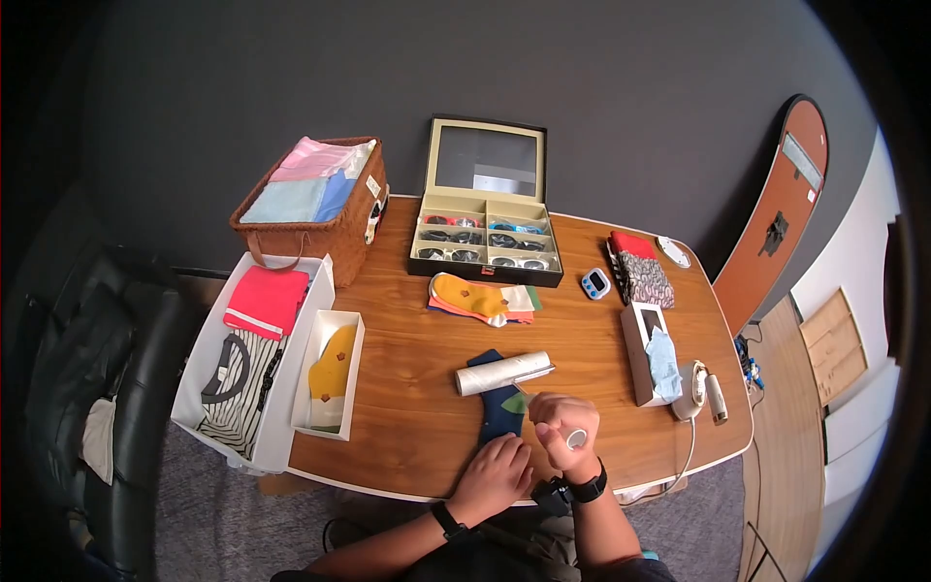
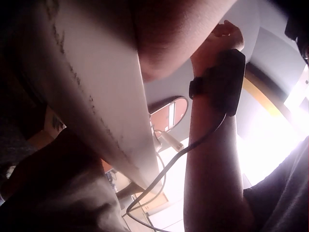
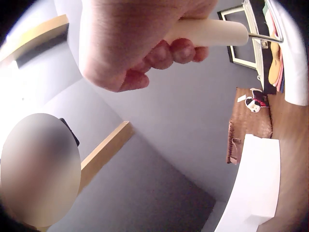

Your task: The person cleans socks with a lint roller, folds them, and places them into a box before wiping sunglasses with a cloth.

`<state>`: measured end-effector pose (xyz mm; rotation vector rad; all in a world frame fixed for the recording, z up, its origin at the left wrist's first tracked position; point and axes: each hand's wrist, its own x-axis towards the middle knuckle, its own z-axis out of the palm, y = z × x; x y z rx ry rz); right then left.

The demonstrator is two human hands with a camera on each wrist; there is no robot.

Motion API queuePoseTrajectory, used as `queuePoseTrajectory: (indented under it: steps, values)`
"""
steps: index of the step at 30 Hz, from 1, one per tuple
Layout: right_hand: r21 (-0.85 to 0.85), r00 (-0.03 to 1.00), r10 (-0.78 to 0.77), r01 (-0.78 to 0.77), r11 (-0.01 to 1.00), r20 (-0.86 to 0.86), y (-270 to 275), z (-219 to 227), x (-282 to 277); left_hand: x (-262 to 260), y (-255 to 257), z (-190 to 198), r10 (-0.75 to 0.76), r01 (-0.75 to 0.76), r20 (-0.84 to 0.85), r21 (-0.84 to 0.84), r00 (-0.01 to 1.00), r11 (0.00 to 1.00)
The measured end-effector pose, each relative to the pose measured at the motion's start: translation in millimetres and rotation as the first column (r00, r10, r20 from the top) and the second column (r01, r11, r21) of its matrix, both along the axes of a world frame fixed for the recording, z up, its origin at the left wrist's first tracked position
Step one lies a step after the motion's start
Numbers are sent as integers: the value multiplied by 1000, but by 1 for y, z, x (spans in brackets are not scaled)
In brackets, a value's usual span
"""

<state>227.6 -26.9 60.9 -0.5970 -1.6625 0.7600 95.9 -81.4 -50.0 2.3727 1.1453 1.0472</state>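
Note:
My right hand grips the white handle of a lint roller, its fingers curled round it. The white roller head lies across a navy sock with a green patch, joined to the handle by a bent metal rod. My left hand rests palm down at the sock's near end, fingers loosely extended near the table's front edge. In the left wrist view, the table's pale edge and my right forearm fill much of the picture.
Yellow socks lie before an open glasses case. At left stand a wicker basket, a white clothes bin and a small white box. At right are a timer, a tissue box and a corded white device.

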Motion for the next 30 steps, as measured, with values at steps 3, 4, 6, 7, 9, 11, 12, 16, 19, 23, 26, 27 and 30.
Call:
queuePoseTrajectory:
  steps: [3, 4, 6, 7, 9, 11, 12, 16, 19, 23, 26, 27, 30]
  values:
    - [39, 999, 8, -10, 999, 34, 12, -4, -2, -1, 0, 4, 1, -1, -9, -11, 1000, 1000]
    - [57, 999, 12, -15, 998, 49, 16, -5, -3, -2, 0, 5, -11, 11, -8, -20, 1000, 1000]
    - [34, 999, -4, 2, 999, 40, 21, -7, -6, -3, 0, 5, -22, 21, -9, -29, 1000, 999]
    - [8, 999, -20, 19, 1000, 32, 22, -8, -7, -4, 0, 3, -25, 25, -16, -27, 1000, 999]
    - [31, 999, -16, 15, 999, 51, 20, -5, -8, -4, 0, 4, -28, 28, -23, -23, 999, 999]
    - [55, 997, -10, 6, 998, 72, 17, -2, -9, -3, 0, 7, -34, 33, -9, -71, 999, 997]
    - [31, 998, -4, 2, 1000, 66, 15, -1, -9, -3, 1, 6, -29, 28, -8, -70, 1000, 997]
    - [-11, 994, -86, 87, 996, 65, 23, -8, -14, -2, -1, -1, -24, 24, 5, -60, 1000, 998]
    - [7, 995, -78, 77, 997, 55, 29, -11, -13, -2, -1, -2, -17, 17, 1, -48, 1000, 999]
    - [32, 999, -20, 18, 999, 45, 14, 1, -7, -3, 1, 1, -29, 28, -18, -68, 999, 997]
    - [-56, 999, -21, 18, 998, -47, 16, -7, -2, -3, -1, 0, -16, 14, -25, -68, 1000, 998]
    - [-56, 999, -25, 22, 998, -48, 22, -9, -3, -2, -2, 0, -20, 18, -26, -68, 999, 998]
    - [28, 998, -57, 57, 998, -3, 34, -15, -11, -3, -1, 2, -8, 7, -16, -56, 1000, 998]
